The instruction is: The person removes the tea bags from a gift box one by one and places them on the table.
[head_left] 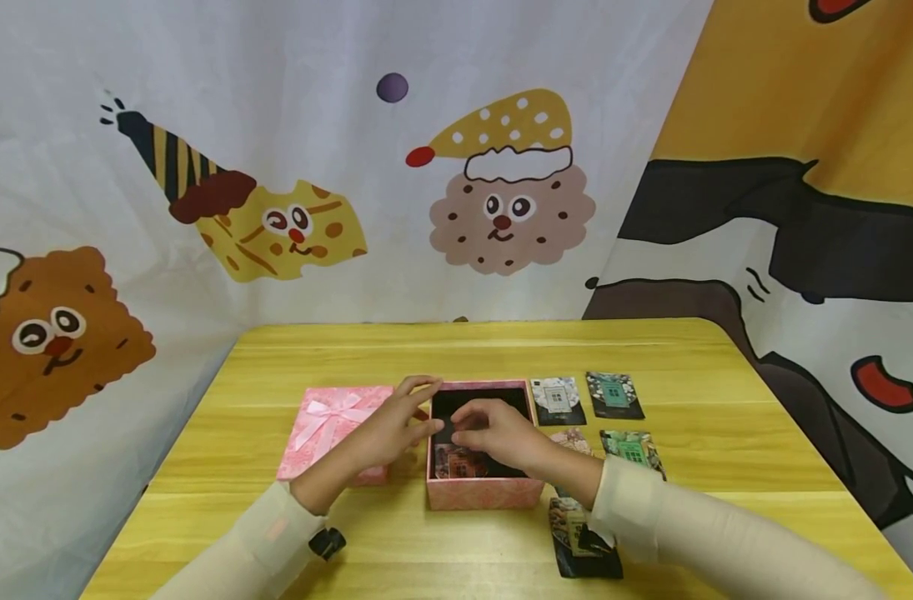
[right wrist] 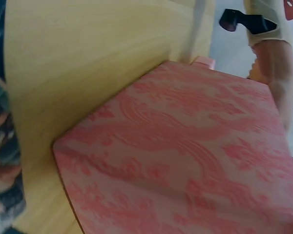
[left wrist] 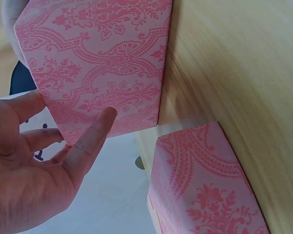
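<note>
A pink patterned gift box (head_left: 486, 495) without its lid stands on the table, its dark inside facing up. In it, near the front, lies a flat reddish-brown printed packet (head_left: 456, 462). My left hand (head_left: 396, 421) holds the box by its left wall: the thumb reaches over the rim, and a finger (left wrist: 95, 131) lies against the outer face. Over the opening hovers my right hand (head_left: 497, 433), thumb and forefinger loosely bent with a gap between them. Nothing shows in that gap; its other fingers are hidden. In the right wrist view the box wall (right wrist: 185, 146) hides this hand.
The pink lid with a ribbon bow (head_left: 336, 421) lies left of the box. To the right are several flat packets: a white one (head_left: 557, 400), a teal-labelled one (head_left: 614, 394), a green one (head_left: 630, 447) and a gold-labelled one (head_left: 584, 562) beneath the right forearm. A printed curtain (head_left: 336, 67) hangs behind.
</note>
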`<state>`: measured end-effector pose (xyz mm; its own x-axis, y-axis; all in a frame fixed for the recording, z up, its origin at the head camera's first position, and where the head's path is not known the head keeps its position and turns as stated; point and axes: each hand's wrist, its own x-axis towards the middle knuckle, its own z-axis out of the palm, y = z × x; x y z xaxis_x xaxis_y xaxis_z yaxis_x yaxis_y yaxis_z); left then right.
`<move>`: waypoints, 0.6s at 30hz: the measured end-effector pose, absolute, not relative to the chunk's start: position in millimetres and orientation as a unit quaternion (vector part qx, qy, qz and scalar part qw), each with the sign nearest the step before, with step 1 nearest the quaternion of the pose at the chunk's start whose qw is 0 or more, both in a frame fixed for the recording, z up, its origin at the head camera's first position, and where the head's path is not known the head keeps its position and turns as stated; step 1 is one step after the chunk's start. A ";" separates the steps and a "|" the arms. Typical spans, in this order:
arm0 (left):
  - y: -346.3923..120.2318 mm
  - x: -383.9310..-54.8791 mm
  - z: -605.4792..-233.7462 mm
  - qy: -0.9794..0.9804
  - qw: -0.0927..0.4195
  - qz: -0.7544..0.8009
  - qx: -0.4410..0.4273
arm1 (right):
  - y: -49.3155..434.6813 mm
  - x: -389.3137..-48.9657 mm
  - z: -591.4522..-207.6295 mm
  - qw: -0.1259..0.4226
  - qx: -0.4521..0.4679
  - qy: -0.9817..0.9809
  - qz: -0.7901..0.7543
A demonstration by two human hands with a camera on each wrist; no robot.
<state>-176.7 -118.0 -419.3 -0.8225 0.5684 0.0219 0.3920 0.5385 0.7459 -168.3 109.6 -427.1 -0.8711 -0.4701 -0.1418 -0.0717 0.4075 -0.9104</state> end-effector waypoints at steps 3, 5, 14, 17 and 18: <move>-117.8 -177.0 -418.6 0.869 0.107 0.393 0.281 | 105.1 -170.8 -430.7 0.189 -0.167 0.830 -0.498; -117.5 -176.9 -417.7 0.869 0.107 0.394 0.279 | 103.7 -172.0 -431.9 0.196 -0.161 0.830 -0.496; -117.4 -176.7 -419.0 0.870 0.113 0.396 0.272 | 99.1 -169.5 -434.1 0.210 -0.178 0.856 -0.438; -117.5 -176.6 -419.5 0.870 0.112 0.397 0.272 | 98.3 -167.7 -434.3 0.225 -0.200 0.851 -0.431; -117.4 -176.6 -419.6 0.869 0.112 0.397 0.272 | 98.5 -167.2 -434.2 0.230 -0.207 0.848 -0.431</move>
